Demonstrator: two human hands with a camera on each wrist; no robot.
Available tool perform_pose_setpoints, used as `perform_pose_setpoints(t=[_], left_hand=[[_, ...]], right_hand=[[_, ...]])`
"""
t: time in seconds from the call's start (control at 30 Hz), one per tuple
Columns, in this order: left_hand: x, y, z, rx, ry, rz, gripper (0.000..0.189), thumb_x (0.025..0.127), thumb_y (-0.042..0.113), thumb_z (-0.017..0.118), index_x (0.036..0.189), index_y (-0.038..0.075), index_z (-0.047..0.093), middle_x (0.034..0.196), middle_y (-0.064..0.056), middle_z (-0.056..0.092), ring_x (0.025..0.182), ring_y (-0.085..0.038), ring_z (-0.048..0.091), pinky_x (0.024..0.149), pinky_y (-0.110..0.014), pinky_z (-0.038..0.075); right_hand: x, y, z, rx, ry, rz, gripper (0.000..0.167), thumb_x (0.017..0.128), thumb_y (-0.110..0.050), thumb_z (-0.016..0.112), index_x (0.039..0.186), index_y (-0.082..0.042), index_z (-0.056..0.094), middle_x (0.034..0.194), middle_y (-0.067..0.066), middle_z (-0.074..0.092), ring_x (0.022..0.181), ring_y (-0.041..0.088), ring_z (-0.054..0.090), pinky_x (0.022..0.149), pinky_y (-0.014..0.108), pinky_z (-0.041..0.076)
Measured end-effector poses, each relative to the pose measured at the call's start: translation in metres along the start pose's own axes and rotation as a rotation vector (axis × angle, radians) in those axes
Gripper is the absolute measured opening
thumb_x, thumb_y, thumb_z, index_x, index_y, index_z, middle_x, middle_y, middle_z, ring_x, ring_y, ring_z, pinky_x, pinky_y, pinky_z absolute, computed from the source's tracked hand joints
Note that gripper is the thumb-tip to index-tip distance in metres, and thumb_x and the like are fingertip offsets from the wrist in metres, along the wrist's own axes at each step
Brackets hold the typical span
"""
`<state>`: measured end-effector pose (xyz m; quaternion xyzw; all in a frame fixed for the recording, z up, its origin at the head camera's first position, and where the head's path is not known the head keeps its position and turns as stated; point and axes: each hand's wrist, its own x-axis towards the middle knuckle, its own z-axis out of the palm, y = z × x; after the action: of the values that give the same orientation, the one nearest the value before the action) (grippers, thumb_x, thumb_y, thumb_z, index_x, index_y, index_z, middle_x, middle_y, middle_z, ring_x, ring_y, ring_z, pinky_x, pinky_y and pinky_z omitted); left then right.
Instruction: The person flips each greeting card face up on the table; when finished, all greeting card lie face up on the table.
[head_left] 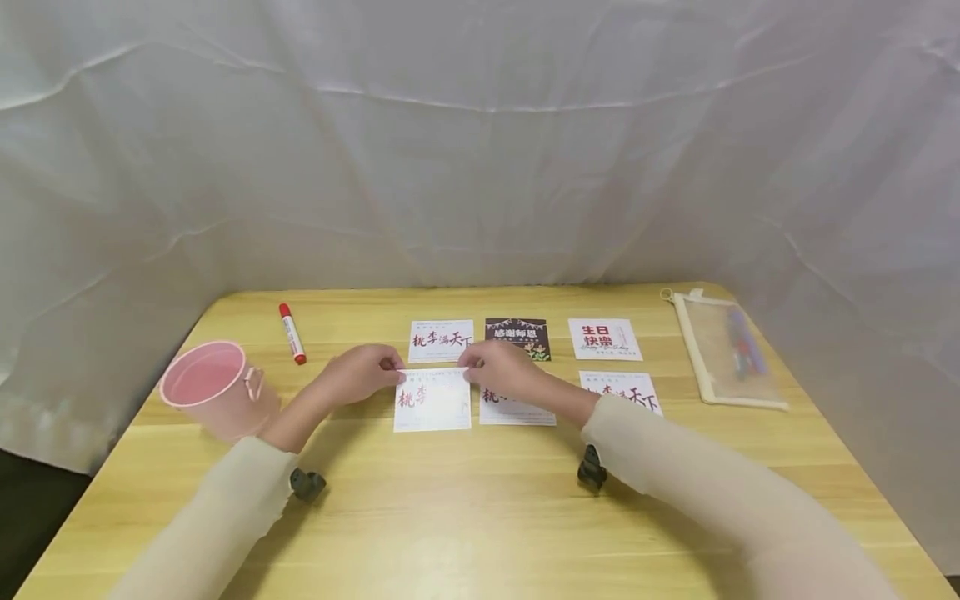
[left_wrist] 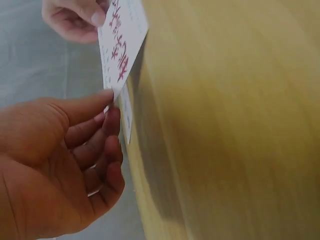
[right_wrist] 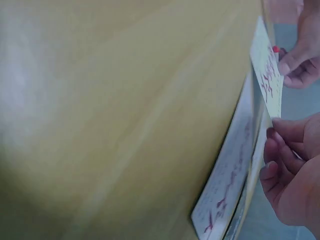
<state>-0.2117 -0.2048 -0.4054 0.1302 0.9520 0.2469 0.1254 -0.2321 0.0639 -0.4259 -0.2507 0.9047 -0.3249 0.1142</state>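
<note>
A white card with red Chinese lettering point(head_left: 432, 402) is held by its two far corners, tilted a little above the table in the wrist views. My left hand point(head_left: 365, 372) pinches the left corner between thumb and index finger. At the right corner, my right hand point(head_left: 506, 369) pinches the same card with thumb and fingertips. Beneath the right hand lies a similar white card point(head_left: 517, 414), partly covered. Behind the held card is another white card point(head_left: 441, 341), and beside that a black card with flowers point(head_left: 517, 333), partly hidden by the right hand.
A birthday card point(head_left: 606, 339) and another red-lettered card point(head_left: 619, 387) lie to the right. A mesh zip pouch point(head_left: 727, 354) with coloured items inside lies further right. Left are a pink bucket point(head_left: 225, 396) and a red-capped marker point(head_left: 292, 333). A grey-white curtain point(head_left: 480, 167) hangs behind the table.
</note>
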Motion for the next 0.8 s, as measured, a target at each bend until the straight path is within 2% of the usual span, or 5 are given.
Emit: perform_pose_setpoints(t=[0.23, 0.43, 0.57, 0.7, 0.8], left_hand=[[0.003, 0.002, 0.006, 0.115, 0.045, -0.058, 0.010, 0.096, 0.029, 0.068, 0.095, 0.019, 0.071, 0.098, 0.003, 0.072, 0.082, -0.017, 0.060, 0.079, -0.045, 0.043], [0.007, 0.003, 0.008, 0.144, 0.050, -0.053, 0.009, 0.095, 0.028, 0.070, 0.095, 0.019, 0.073, 0.097, 0.003, 0.072, 0.078, -0.016, 0.058, 0.075, -0.042, 0.041], [0.008, 0.005, 0.009, 0.158, 0.057, -0.068, 0.009, 0.094, 0.028, 0.071, 0.094, 0.020, 0.072, 0.098, 0.003, 0.073, 0.077, -0.016, 0.057, 0.074, -0.041, 0.041], [0.004, 0.004, 0.009, 0.161, 0.075, -0.084, 0.009, 0.093, 0.029, 0.072, 0.096, 0.020, 0.073, 0.102, 0.002, 0.074, 0.083, -0.016, 0.061, 0.077, -0.044, 0.044], [-0.002, 0.001, 0.006, 0.162, 0.098, -0.096, 0.016, 0.097, 0.032, 0.067, 0.103, 0.019, 0.073, 0.107, 0.000, 0.074, 0.089, -0.018, 0.064, 0.077, -0.045, 0.047]], right_hand=[[0.011, 0.006, 0.011, -0.099, 0.000, 0.005, 0.019, 0.095, -0.016, 0.068, 0.113, -0.016, 0.073, 0.107, -0.002, 0.072, 0.086, 0.006, 0.064, 0.076, 0.021, 0.054], [0.012, 0.008, 0.012, -0.129, 0.015, 0.019, 0.020, 0.095, -0.017, 0.069, 0.114, -0.017, 0.074, 0.108, -0.003, 0.071, 0.085, 0.006, 0.063, 0.075, 0.021, 0.054], [0.011, 0.006, 0.013, -0.207, 0.032, -0.014, 0.018, 0.095, -0.018, 0.069, 0.112, -0.018, 0.075, 0.108, -0.003, 0.068, 0.087, 0.008, 0.062, 0.073, 0.021, 0.053], [0.010, 0.004, 0.015, -0.310, 0.058, -0.064, 0.018, 0.096, -0.022, 0.068, 0.113, -0.022, 0.074, 0.118, -0.003, 0.062, 0.090, 0.008, 0.061, 0.067, 0.019, 0.049], [0.007, 0.002, 0.010, -0.279, 0.089, -0.103, 0.023, 0.097, -0.024, 0.067, 0.119, -0.021, 0.072, 0.130, 0.002, 0.057, 0.088, 0.011, 0.062, 0.062, 0.022, 0.051]])
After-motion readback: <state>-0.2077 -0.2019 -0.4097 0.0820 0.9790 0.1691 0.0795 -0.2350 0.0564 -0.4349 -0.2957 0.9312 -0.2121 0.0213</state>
